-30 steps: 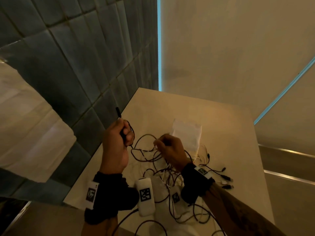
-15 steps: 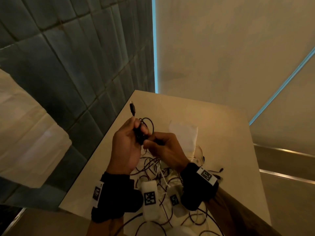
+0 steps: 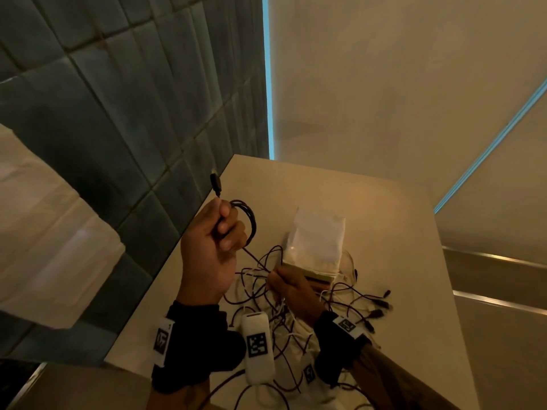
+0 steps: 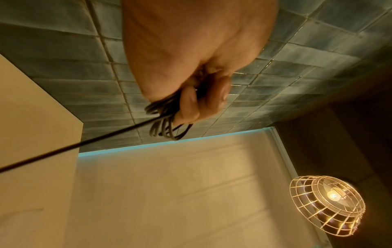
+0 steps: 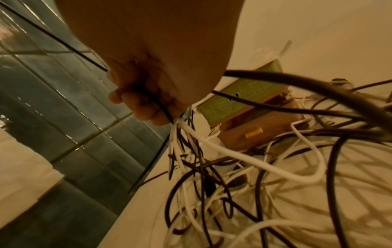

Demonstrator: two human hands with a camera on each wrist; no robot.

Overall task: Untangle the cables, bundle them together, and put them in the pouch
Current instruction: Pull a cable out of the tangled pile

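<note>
My left hand (image 3: pixel 217 232) is raised over the table's left edge and grips a small coil of black cable (image 3: pixel 247 216), its plug (image 3: pixel 215 184) sticking up. The left wrist view shows the coil (image 4: pixel 167 124) under my curled fingers (image 4: pixel 191 104), with one strand running taut down to the left. My right hand (image 3: pixel 284 284) is low over the tangle of black and white cables (image 3: pixel 266 297) and pinches that black strand (image 5: pixel 163 109) among them. The white pouch (image 3: pixel 316 241) lies just beyond my right hand, its opening toward me.
A beige table (image 3: pixel 384 232) stands against a dark tiled wall (image 3: pixel 118 113) on the left. A small brown and green box (image 5: pixel 244 107) sits by the pouch's mouth. Loose plugs (image 3: pixel 381 304) lie to the right. A wire lamp (image 4: pixel 326 206) hangs overhead.
My hands met at the coil half a second ago. Since then my right hand has dropped back to the tangle, and my left hand keeps the coil raised.
</note>
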